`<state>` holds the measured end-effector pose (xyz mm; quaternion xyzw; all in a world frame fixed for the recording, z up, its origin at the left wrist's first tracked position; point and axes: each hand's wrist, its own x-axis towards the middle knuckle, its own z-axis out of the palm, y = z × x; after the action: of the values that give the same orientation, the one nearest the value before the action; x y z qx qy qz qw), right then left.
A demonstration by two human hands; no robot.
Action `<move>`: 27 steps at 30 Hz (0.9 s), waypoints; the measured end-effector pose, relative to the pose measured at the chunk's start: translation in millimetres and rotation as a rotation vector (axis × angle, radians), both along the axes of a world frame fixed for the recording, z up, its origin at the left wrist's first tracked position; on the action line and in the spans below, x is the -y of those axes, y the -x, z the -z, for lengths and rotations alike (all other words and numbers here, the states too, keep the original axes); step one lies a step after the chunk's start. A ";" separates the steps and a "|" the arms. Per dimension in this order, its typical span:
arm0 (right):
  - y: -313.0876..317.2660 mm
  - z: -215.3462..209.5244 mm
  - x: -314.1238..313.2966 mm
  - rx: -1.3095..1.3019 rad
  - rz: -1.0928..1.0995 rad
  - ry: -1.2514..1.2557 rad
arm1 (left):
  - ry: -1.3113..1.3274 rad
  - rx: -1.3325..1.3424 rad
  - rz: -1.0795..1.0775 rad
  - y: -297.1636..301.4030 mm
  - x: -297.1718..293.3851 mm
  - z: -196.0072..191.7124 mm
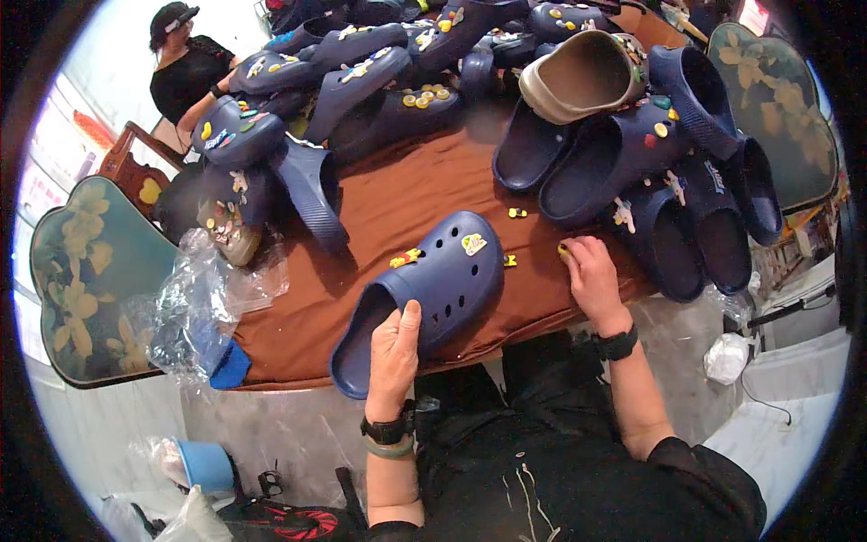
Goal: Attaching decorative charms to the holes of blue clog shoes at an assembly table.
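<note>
Navy foam forms the clog [433, 289] under work. It lies on the brown cloth [397, 194] directly in front of the person, toe pointing away, heel opening toward the near table edge.

Head view, hands:
- Left hand [395, 357]: closed on the heel rim of the clog, thumb laid on top of the upper, fingers hidden beneath.
- Right hand [591, 275]: just right of the clog and apart from it, palm down on the cloth, fingertips pinched on one small yellow charm [564, 250].

Head view, charms near the hands:
- Fitted on the clog: two visible, one yellow-red piece [405, 258] on the left side and one pale piece [473, 243] near the toe.
- Loose on the cloth between the hands: one yellow piece [509, 261] touching the clog's right side.
- Loose beyond the toe: one yellow piece [517, 213].

Head view, containers:
- Clear plastic bags [203, 294], crumpled, to the left of the left hand at the table edge; contents cannot be determined.
- Blue tub [206, 465] on the floor, below and left of the left hand; contents cannot be determined.

Head view, stock:
- Heaped navy clogs [650, 172] beyond the right hand, with one tan clog [578, 77] on top.
- A second heap of navy clogs [343, 81] well beyond the left hand. The exact count of either heap is not determinable.
- One other person [185, 63] stands at the far left corner.
</note>
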<state>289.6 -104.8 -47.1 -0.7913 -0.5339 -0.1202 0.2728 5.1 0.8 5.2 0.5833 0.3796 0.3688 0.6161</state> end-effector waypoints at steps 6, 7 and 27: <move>91.0 -43.7 -11.4 -0.546 -0.600 -0.166 | -0.023 -0.061 0.009 7.9 -1.8 -0.6; 102.2 -44.0 -16.2 -0.555 -0.639 -0.190 | -0.034 -0.047 0.011 5.9 -0.9 -2.7; 140.8 -41.1 -46.4 -0.751 -0.503 -0.132 | -0.134 -0.136 0.092 7.4 2.4 -8.1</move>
<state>148.8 -58.5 -6.0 -0.6066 -0.5647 0.2114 0.5181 -2.3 -1.6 13.3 0.6637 0.3679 0.3239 0.5650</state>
